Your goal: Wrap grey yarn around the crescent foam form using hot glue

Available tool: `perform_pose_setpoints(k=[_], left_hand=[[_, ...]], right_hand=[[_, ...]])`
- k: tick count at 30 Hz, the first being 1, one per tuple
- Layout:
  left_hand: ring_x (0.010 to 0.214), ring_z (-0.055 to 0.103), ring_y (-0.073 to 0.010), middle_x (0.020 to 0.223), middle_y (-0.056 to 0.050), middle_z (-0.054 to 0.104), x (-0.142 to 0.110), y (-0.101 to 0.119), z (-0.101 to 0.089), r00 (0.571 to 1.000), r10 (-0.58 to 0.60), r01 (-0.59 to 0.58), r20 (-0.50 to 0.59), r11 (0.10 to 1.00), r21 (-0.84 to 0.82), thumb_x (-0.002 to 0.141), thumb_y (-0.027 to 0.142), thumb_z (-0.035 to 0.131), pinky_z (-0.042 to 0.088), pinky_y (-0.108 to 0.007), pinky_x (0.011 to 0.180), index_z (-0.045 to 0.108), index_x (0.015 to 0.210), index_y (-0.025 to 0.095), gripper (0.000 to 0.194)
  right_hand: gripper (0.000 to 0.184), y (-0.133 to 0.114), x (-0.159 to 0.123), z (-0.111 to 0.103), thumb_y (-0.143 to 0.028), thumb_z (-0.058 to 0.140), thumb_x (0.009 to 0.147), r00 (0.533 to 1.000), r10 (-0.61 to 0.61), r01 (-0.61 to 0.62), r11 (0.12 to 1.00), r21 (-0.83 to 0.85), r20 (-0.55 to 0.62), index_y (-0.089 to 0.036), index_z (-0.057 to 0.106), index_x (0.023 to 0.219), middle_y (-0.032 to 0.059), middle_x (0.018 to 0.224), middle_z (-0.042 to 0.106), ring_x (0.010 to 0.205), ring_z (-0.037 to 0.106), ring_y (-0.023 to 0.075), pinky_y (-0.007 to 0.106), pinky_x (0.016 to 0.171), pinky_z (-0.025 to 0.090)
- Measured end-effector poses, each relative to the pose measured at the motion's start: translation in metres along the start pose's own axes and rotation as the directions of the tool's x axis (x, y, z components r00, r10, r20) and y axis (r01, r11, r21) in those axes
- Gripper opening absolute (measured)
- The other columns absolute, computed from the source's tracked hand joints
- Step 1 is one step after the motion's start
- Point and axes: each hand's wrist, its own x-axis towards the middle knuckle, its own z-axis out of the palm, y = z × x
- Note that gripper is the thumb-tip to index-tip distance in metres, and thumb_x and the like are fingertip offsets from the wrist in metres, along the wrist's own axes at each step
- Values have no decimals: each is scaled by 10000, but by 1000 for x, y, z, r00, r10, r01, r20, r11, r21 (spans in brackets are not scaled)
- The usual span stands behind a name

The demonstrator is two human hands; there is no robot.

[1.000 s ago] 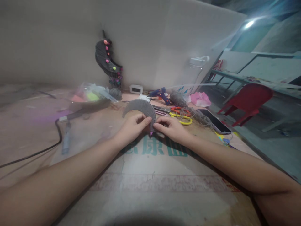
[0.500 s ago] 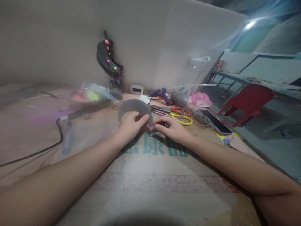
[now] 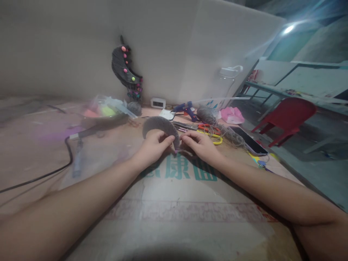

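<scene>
Left hand (image 3: 156, 146) pinches grey crescent (image 3: 162, 125) near one end, likely to steady it; right hand (image 3: 201, 145) beside, finger closure unclear, blurry. Glue gun (image 3: 189, 110) near bench's (image 3: 32, 154) far edge.

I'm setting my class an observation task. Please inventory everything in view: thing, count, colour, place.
Grey crescent: one, grey, in left hand
Beaded crescent: one, dark grey, against wall
Bowl: one, colour unclear, back left
Yarn: two bundles, grey, beside bowl and glue gun
Clock-like device: one, white, back centre
Glue gun: one, blue, back centre
Scissor-like handles: two, orange and yellow, right of centre
Pink plastic: one, pink, back right
Phone: one, dark screen, right
Bottle: one, clear, white lid, back right
Cable: one, black, left
Cardboard: one, brownish, underneath hands
Chair: one, red, far right
Small blurred items: count unclear
Left hand: one, bare, gripping grey crescent
Right hand: one, bare, near crescent's tip
</scene>
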Motion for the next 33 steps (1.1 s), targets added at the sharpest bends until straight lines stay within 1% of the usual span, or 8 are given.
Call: perform_pose_setpoints(k=[5,10,14,19,24,28,31,33], left_hand=[[661,596,-156,742,-31,682,-1,-3,3,1000,7,-5,27,997,-83,837,472,567,454,-276,636,621,811,174,304],[803,630,-174,897,-52,697,-4,2,4,992,47,-15,119,967,-254,841,420,568,495,-289,759,667,967,177,292],[770,611,-168,819,-44,671,-7,8,5,988,55,-13,143,960,-278,865,475,523,484,-279,738,669,875,168,341],[671,557,-143,674,2,595,-8,10,3,998,11,-3,55,989,-151,844,464,558,427,-248,634,613,716,173,323],[609,524,-125,640,18,560,-3,4,2,998,-65,58,-18,968,-246,848,462,543,396,-237,601,581,719,172,320],[605,501,-118,647,15,542,2,-4,1,991,-85,56,-106,965,-256,845,466,553,371,-235,584,561,697,164,336],[613,501,-114,660,18,551,4,-6,0,986,-66,25,-154,966,-256,835,457,571,367,-231,584,559,713,163,319],[615,506,-111,666,26,552,5,-5,1,982,-60,7,-180,960,-281,816,426,597,370,-225,583,559,745,162,276]], right_hand=[[121,-6,-3,0,-282,578,853,998,-61,62,998,-21,28,-180,634,820,6,781,655,730,586,135,266,694,464],[77,-11,-6,2,-260,605,838,994,-112,112,992,-60,9,-190,609,806,0,783,641,736,565,136,266,703,449],[71,-11,-6,3,-249,606,840,992,-128,127,989,-71,-8,-193,600,797,-2,772,640,713,558,132,259,680,440],[98,-11,-7,2,-256,561,884,983,-185,185,980,-68,0,-185,619,847,21,842,656,787,591,143,271,740,452],[132,-9,-6,-1,-283,528,912,988,-152,148,983,-107,-34,-180,609,923,34,876,659,795,591,146,261,705,448],[184,-4,-3,-3,-315,545,911,989,-140,148,971,-188,53,-171,644,970,45,922,684,758,588,140,259,679,443],[198,-1,-3,-1,-328,560,900,986,-133,152,963,-224,98,-171,660,967,30,834,685,690,584,134,254,640,432],[216,0,-4,0,-329,535,911,988,-94,116,976,-183,123,-171,647,1008,4,724,660,621,582,127,243,597,426]])
